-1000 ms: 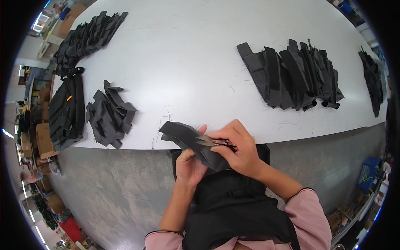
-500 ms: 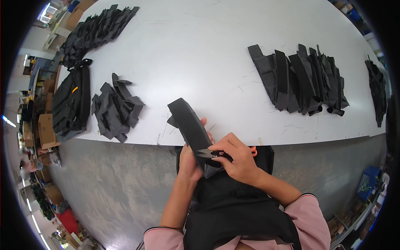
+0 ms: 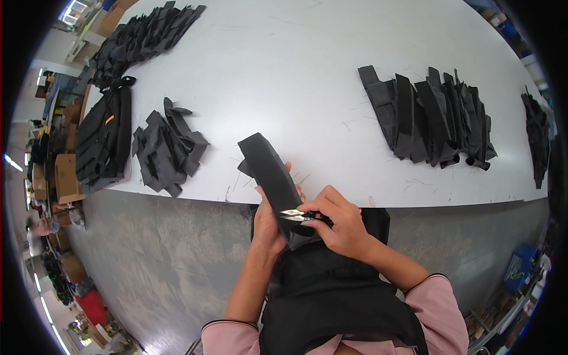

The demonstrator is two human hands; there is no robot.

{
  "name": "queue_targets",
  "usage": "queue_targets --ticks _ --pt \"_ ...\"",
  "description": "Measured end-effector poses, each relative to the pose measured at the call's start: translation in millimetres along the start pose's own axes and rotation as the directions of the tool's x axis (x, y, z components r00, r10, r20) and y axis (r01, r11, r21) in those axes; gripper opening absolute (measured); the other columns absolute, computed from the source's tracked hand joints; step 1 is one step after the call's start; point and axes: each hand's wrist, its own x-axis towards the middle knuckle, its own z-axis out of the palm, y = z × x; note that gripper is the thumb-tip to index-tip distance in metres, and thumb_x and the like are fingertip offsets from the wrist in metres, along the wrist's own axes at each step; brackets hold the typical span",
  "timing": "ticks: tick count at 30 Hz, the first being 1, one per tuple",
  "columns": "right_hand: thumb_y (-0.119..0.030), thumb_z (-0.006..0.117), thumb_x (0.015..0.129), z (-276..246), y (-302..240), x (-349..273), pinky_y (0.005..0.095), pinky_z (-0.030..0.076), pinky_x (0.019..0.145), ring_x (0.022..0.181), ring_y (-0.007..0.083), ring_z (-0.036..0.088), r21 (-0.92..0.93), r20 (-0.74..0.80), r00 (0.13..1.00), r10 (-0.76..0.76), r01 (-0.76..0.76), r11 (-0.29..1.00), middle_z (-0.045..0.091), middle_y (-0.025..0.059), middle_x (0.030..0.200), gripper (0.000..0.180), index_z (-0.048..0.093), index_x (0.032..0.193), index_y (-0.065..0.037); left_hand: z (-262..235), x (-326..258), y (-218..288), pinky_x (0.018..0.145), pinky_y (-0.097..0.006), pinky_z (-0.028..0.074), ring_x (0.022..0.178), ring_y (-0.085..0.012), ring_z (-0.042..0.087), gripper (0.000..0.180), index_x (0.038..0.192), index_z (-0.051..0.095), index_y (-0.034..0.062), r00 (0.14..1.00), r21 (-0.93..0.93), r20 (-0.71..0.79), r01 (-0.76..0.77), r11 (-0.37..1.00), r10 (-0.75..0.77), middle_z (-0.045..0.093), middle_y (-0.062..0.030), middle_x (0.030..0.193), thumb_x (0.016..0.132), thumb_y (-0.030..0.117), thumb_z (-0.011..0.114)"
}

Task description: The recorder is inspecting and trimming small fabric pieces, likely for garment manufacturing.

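A long strip of black fabric (image 3: pixel 267 168) slants across the table's near edge, its lower end folded over into a loop. My left hand (image 3: pixel 269 228) is closed around it from the left and beneath, with fingertips showing at its right side. My right hand (image 3: pixel 338 222) grips a pair of thread snips (image 3: pixel 294 215) between thumb and fingers. The pointed metal blades lie over the lower part of the strip, slightly apart. Much of the snips' handle is hidden inside my right hand.
A white table (image 3: pixel 284 89) carries a pile of dark fabric strips (image 3: pixel 429 118) at right and a smaller pile (image 3: pixel 168 151) at left. Beyond that sit a black backpack (image 3: pixel 106 139) and more strips (image 3: pixel 145 38). Loose threads (image 3: pixel 420 181) are scattered about. Cardboard boxes (image 3: pixel 69 177) stand far left.
The view has shifted slightly. The snips' blades now catch the light and sit a little higher on the strip. Both hands keep their holds.
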Motion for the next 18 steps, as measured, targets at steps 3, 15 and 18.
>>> queue_targets --ticks 3,15,18 --pt "0.004 0.07 0.069 1 1 3 0.028 0.041 0.053 0.062 0.0188 0.052 -0.03 -0.005 0.997 -0.083 0.083 0.996 0.051 0.0079 0.077 0.031 0.066 0.097 -0.005 5 -2 0 0.078 -0.03 0.047 0.085 -0.0153 0.052 0.069 0.142 0.028 0.008 0.999 0.025 -0.029 0.015 1.0 -0.015 0.052 -0.0063 0.091 0.093 0.057 0.028" --pt "-0.001 0.073 0.07 13 -7 -7 0.0299 0.048 0.058 0.065 0.0198 0.059 0.183 0.01 0.996 -0.088 0.085 0.98 0.054 0.0078 0.086 0.03 0.063 0.099 -0.004 -3 2 1 0.069 -0.031 0.047 0.08 -0.0175 0.05 0.086 0.14 0.031 0.0072 0.998 0.016 -0.041 -0.036 0.999 0.037 0.052 -0.0062 0.087 0.083 0.071 0.035" --pt "0.0 0.073 0.071 10 -8 -19 0.0289 0.048 0.058 0.065 0.018 0.059 0.147 0.096 0.994 0.056 -0.07 0.987 0.055 0.0075 0.088 0.029 0.063 0.098 -0.004 1 5 6 0.067 -0.033 0.047 0.081 -0.0174 0.05 0.085 0.141 0.029 0.0082 0.999 0.077 -0.028 -0.028 0.997 0.03 0.052 -0.0061 0.088 0.084 0.071 0.035"
